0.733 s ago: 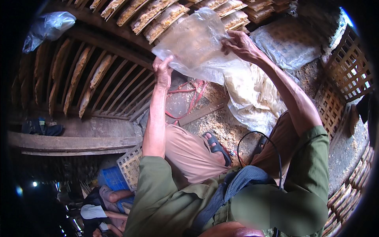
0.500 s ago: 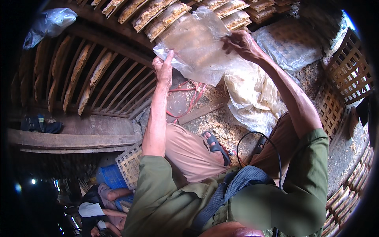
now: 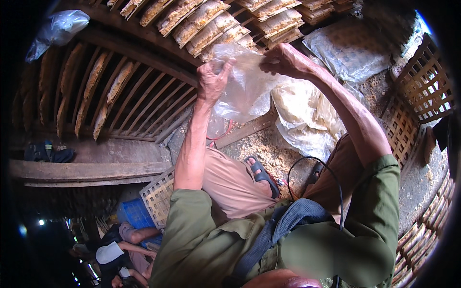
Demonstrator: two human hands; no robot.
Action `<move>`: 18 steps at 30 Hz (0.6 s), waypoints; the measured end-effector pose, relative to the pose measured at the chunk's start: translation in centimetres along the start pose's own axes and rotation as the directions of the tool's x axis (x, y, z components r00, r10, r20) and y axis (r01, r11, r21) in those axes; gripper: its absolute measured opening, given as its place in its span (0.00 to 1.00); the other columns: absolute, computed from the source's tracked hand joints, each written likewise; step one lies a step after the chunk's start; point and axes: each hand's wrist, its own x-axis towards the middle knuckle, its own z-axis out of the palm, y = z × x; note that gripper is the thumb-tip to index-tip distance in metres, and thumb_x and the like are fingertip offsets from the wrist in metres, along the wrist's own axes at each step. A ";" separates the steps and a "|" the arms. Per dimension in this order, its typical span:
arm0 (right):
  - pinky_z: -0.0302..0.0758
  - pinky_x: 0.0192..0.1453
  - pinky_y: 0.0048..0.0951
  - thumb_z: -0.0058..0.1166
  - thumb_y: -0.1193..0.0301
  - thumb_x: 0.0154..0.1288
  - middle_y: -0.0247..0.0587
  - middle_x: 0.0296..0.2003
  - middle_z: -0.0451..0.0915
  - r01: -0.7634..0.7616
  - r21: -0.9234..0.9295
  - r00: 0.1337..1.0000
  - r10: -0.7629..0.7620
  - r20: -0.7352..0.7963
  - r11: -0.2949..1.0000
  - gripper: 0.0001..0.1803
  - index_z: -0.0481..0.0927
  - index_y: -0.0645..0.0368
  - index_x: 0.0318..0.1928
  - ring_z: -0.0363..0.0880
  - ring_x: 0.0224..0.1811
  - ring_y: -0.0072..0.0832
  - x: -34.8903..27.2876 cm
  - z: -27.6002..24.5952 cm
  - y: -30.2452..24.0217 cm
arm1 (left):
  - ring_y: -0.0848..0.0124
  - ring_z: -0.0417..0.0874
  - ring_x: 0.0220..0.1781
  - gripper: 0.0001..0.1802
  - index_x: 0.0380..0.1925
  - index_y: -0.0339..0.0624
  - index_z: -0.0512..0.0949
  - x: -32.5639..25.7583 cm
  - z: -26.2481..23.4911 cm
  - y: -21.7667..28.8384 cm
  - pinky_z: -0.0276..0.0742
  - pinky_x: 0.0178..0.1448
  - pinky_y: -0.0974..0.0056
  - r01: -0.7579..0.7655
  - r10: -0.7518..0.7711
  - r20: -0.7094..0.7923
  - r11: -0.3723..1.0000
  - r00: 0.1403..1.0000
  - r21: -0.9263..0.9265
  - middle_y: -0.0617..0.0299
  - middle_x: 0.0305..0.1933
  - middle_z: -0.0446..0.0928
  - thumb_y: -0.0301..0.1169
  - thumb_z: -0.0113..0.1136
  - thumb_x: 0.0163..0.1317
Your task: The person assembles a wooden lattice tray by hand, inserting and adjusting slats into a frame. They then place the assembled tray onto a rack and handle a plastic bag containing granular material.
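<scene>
A thin, clear plastic sheet [image 3: 245,96] hangs between my two hands, in front of the slatted rack. My left hand [image 3: 212,82] pinches its left edge, thumb raised against the fingers. The sheet's right corner is caught between the fingers and thumb of my right hand [image 3: 286,61]. Just below and right of the sheet lies a crumpled heap of pale, yellowish plastic sheets [image 3: 307,108] on a clear plastic wrapping. Some of the heap is hidden behind my right forearm.
Racks of crusty, light-brown slabs on boards [image 3: 206,24] line the far side. To the left is a wooden slatted rack [image 3: 144,101]. Woven baskets [image 3: 425,81] stand at the right. Crumbs cover the floor [image 3: 249,144] by my sandalled feet. Another person [image 3: 110,253] sits at lower left.
My hands have come closer together, the left moving right and the right slightly left. The sheet, stretched wide before, is now narrower and folded, hanging lower between them.
</scene>
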 end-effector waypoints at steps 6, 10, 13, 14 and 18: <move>0.86 0.38 0.33 0.58 0.63 0.74 0.40 0.30 0.89 -0.197 -0.105 0.980 0.199 0.011 0.975 0.17 0.92 0.63 0.41 0.90 0.33 0.27 -0.2 -1.5 2.2 | 0.82 0.78 0.17 0.18 0.42 0.42 0.93 0.2 -2.8 0.1 0.66 0.19 0.71 0.095 -0.117 -0.176 0.987 0.977 -0.126 0.69 0.19 0.81 0.47 0.74 0.77; 0.86 0.41 0.37 0.60 0.62 0.69 0.43 0.32 0.91 -0.253 -0.197 0.959 0.272 0.075 0.947 0.17 0.92 0.63 0.42 0.90 0.34 0.29 -1.5 -3.1 5.4 | 0.81 0.76 0.16 0.19 0.43 0.43 0.93 0.5 -3.4 -0.9 0.66 0.19 0.71 0.087 -0.136 -0.252 0.977 0.958 -0.196 0.71 0.18 0.78 0.49 0.73 0.78; 0.86 0.47 0.41 0.63 0.62 0.66 0.48 0.37 0.92 -0.212 -0.355 0.967 0.249 0.061 0.910 0.17 0.92 0.62 0.46 0.91 0.41 0.33 -1.4 -3.9 5.4 | 0.81 0.76 0.18 0.20 0.42 0.43 0.93 -0.1 -3.8 -2.2 0.68 0.21 0.69 0.132 -0.163 -0.218 0.980 0.962 -0.149 0.70 0.18 0.78 0.49 0.72 0.78; 0.86 0.52 0.43 0.67 0.63 0.63 0.53 0.41 0.92 -0.310 -0.315 0.946 0.325 -0.003 0.897 0.19 0.91 0.62 0.49 0.91 0.47 0.37 -1.0 -3.6 4.6 | 0.81 0.77 0.18 0.21 0.42 0.42 0.93 -0.2 -4.4 -2.9 0.69 0.22 0.68 0.127 -0.149 -0.248 0.987 0.957 -0.102 0.70 0.19 0.78 0.50 0.71 0.79; 0.85 0.48 0.42 0.70 0.63 0.59 0.52 0.36 0.90 -0.236 -0.243 0.972 0.226 -0.072 0.941 0.19 0.88 0.66 0.45 0.91 0.41 0.36 -1.7 -3.2 6.4 | 0.80 0.78 0.22 0.24 0.43 0.42 0.94 0.6 -5.2 -4.6 0.73 0.28 0.67 0.147 -0.143 -0.342 0.989 0.929 -0.016 0.68 0.22 0.82 0.52 0.68 0.80</move>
